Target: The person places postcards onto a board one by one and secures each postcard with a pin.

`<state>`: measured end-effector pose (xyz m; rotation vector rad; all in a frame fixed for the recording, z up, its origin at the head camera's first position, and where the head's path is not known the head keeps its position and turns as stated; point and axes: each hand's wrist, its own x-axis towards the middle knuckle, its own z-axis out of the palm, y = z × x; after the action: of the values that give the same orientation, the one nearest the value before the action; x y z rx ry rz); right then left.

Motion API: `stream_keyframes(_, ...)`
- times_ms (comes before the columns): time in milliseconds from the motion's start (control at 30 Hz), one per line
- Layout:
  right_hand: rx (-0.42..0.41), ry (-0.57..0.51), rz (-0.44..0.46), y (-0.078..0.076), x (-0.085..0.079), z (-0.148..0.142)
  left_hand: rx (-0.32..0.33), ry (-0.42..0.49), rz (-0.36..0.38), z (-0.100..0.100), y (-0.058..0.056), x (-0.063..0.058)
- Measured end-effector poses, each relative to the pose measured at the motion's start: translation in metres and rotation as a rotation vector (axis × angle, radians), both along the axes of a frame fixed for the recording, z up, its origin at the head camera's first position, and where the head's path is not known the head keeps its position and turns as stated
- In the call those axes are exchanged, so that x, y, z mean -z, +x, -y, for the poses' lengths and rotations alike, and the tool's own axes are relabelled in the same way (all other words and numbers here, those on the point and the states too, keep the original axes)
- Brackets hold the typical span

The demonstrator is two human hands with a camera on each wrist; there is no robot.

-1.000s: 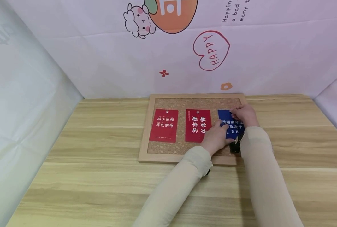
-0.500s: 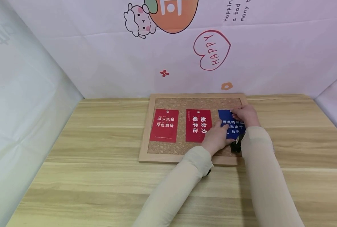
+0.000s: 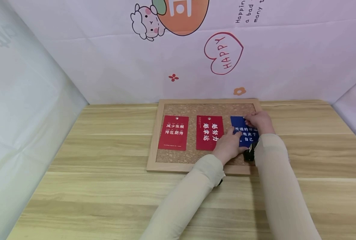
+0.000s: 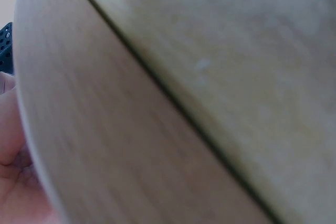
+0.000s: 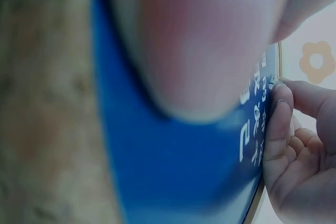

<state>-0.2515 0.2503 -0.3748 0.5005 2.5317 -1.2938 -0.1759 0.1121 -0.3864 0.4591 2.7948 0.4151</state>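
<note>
A blue card (image 3: 244, 141) with white writing lies on the right part of a framed cork board (image 3: 202, 168). My left hand (image 3: 228, 145) rests on this card with its fingers spread, thumb at the lower edge. At the card's top, my right hand (image 3: 260, 121) pinches a small pushpin between thumb and index finger, mostly hidden by the fingertips. In the right wrist view the right hand (image 5: 302, 156) meets the blue card (image 5: 173, 171) at its far end, while a left-hand finger (image 5: 210, 45) looms close, blurred. The left wrist view mostly shows the board's wooden frame (image 4: 115, 119).
Two red cards, a left one (image 3: 173, 140) and a middle one (image 3: 204, 145), lie on the cork, each with a round silver spot near its top. The board lies on a wood-grain table (image 3: 106, 193) against a printed white cloth backdrop (image 3: 121, 73).
</note>
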Motion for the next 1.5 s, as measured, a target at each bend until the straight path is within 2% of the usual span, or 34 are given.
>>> stream_keyframes(1500,0.0,-0.021,0.022,-0.004,0.0023,-0.0015,-0.003,0.008,0.014,0.0007,0.0001,-0.0011)
